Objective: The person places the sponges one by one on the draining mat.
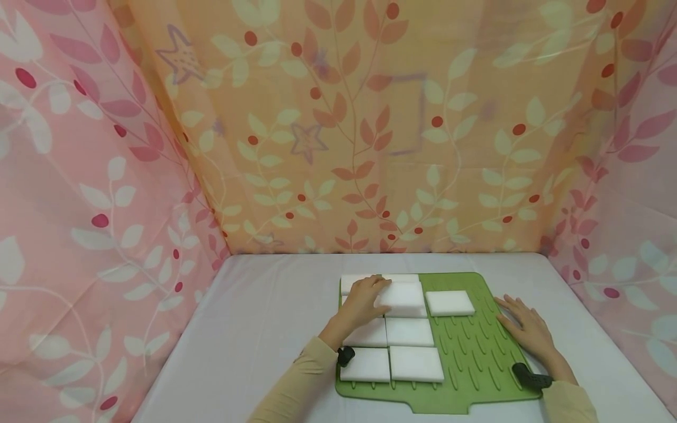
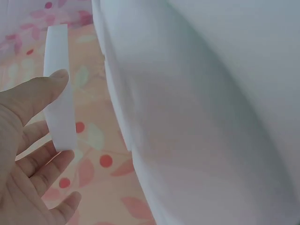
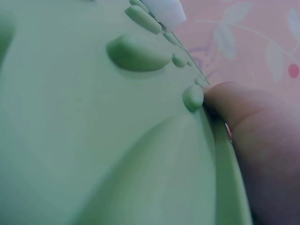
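Note:
My left hand (image 1: 365, 299) pinches a white sponge block (image 1: 403, 294), which looks slightly raised over the other blocks. In the left wrist view, the thumb lies on one side of this held sponge block (image 2: 60, 108) and fingertips on the other. Beneath is a green ridged drying mat (image 1: 460, 382) with a tab at its front edge. Several more white sponge blocks (image 1: 416, 364) lie in two columns on its left half, some partly covered by the hand. Resting at the mat's right edge is my right hand (image 1: 529, 329), fingers relaxed; its thumb (image 3: 262, 112) touches the rim.
A single white sponge block (image 1: 451, 303) lies apart, right of the two columns. The mat is on a table with a white cloth (image 1: 254, 329). Floral curtains (image 1: 359, 129) surround the table at the back and both sides.

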Demonstrator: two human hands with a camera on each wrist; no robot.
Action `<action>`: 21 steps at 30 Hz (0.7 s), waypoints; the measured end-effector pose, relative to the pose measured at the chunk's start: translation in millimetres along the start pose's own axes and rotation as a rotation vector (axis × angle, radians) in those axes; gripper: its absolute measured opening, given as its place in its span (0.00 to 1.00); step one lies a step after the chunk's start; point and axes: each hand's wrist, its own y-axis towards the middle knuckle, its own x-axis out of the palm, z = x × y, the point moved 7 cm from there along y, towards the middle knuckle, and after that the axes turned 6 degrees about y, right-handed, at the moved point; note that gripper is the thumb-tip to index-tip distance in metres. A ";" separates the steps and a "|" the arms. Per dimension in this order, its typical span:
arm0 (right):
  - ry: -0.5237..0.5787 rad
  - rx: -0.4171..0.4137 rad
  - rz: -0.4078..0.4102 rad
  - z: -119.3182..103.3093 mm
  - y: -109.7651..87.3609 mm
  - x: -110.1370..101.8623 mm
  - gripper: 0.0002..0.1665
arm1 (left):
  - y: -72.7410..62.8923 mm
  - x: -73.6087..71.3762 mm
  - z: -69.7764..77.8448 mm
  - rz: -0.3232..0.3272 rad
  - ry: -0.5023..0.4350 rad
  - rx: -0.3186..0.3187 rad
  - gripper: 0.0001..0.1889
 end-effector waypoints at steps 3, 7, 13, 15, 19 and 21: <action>-0.006 -0.005 0.002 1.1 -0.4 1.0 0.29 | 2.6 0.1 10.3 -0.010 0.011 0.021 0.32; -0.010 -0.004 0.007 0.0 0.0 -0.4 0.28 | 5.3 4.3 21.9 -0.036 0.008 0.033 0.33; -0.010 -0.005 0.010 -2.6 -0.9 -1.7 0.28 | 8.6 9.5 40.8 -0.046 0.008 0.077 0.34; -0.008 -0.006 0.010 -2.8 -1.1 -1.8 0.28 | 9.5 11.6 47.6 -0.049 0.018 0.099 0.34; -0.009 -0.005 0.008 -2.4 -0.8 -1.8 0.28 | 11.9 16.4 60.8 -0.061 0.049 0.146 0.34; -0.008 -0.005 0.008 -2.0 -0.5 -1.7 0.28 | 13.5 18.6 66.9 -0.068 0.058 0.165 0.34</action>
